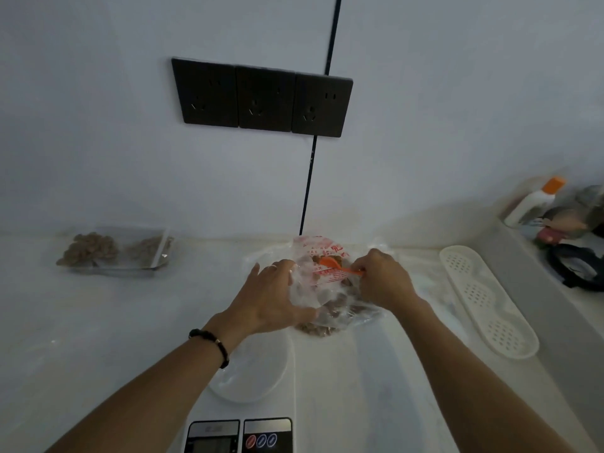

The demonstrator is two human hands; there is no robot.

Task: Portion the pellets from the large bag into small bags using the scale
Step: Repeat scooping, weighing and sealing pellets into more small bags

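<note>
Dim, bluish light. Pale wall (98, 125) fills the upper view. Three dark sockets (263, 98) sit side by side on it. A thin dark seam (309, 184) runs down the wall behind the right socket to the white counter (81, 322) below. Right of the sockets, lower down, a raised ledge (523, 256) holds a white bottle with an orange cap (536, 201) and blurred clutter. On the counter beside the ledge lies a long white perforated tray (487, 299).

The large bag (322, 276) bears red print, seemingly Chinese characters, too blurred to read.
</note>
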